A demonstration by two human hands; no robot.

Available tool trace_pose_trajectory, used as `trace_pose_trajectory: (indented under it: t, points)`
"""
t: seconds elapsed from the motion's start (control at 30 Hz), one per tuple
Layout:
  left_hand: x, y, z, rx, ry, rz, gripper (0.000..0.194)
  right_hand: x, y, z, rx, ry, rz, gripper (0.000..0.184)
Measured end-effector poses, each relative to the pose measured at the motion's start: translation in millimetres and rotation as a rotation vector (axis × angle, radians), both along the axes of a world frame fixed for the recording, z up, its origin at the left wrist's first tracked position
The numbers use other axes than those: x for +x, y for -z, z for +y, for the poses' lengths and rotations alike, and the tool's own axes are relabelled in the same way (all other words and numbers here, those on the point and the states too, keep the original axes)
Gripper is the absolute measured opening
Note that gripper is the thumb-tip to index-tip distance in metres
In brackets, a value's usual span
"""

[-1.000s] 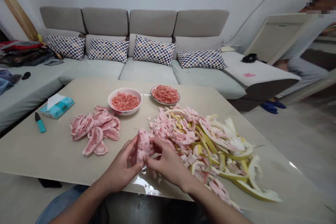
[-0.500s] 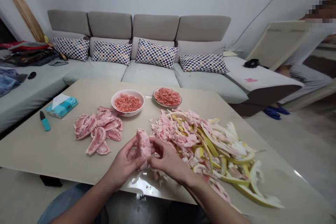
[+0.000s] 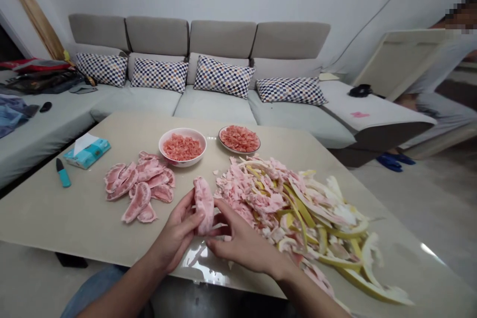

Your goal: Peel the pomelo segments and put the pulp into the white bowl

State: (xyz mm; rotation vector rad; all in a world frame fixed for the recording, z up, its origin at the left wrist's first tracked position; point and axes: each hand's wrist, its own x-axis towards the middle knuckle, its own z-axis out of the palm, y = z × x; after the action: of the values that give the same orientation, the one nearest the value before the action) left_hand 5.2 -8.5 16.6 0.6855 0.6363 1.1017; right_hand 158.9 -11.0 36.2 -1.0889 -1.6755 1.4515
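Upright above the table's front edge is a pink pomelo segment (image 3: 203, 203), gripped by my left hand (image 3: 181, 226) between thumb and fingers. Just to its right is my right hand (image 3: 236, 238), thumb and fingers apart, fingertips close to the segment; whether they touch it I cannot tell. Several more pomelo segments (image 3: 139, 198) lie in a cluster on the left. Right of my hands spreads a heap of pomelo peel (image 3: 298, 208), pink pith scraps mixed with yellow-green rind strips. Loose pink pulp fills a white bowl (image 3: 182, 163) and a dark-rimmed plate (image 3: 240, 151) behind.
A turquoise-handled knife (image 3: 63, 174) and a blue tissue pack (image 3: 87, 151) lie at the table's left. Beyond the glossy table (image 3: 93, 228) stands a long grey sofa (image 3: 208, 104) with checked cushions. At the far right, a person (image 3: 443, 69) is beside a pale upright panel.
My right hand has drawn slightly away from the segment and its fingers have spread. The left hand keeps its hold, and the segment is turned a little, showing a smoother side.
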Motion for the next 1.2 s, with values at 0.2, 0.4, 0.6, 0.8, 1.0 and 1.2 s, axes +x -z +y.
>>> trace_pose_trajectory:
  t: [0.2, 0.4, 0.6, 0.8, 1.0, 1.2]
  points:
    - [-1, 5.1, -1, 0.146, -0.032, 0.300, 0.067, 6, -7.0, 2, -0.046, 0.102, 0.011, 0.047]
    - [-1, 16.1, -8, 0.473, -0.055, 0.736, 0.063, 10, 3.4, 9, -0.059, 0.181, 0.139, 0.035]
    - [-3, 22.3, -12, 0.775, -0.032, 0.957, 0.066, 9, 4.0, 8, -0.041, 0.220, 0.167, 0.047]
    - [-3, 23.3, -13, 0.867, -0.024, 0.977, 0.075, 7, -6.9, 1, 0.055, 0.241, 0.091, 0.042]
    - [-4, 20.9, -14, 0.898, -0.010, 0.949, 0.071, 5, -10.2, -1, 0.096, 0.276, 0.072, 0.031]
    - [-5, 20.8, -15, 0.858, 0.002, 0.954, 0.072, 2, -7.1, -1, 0.089, 0.303, 0.078, 0.023]
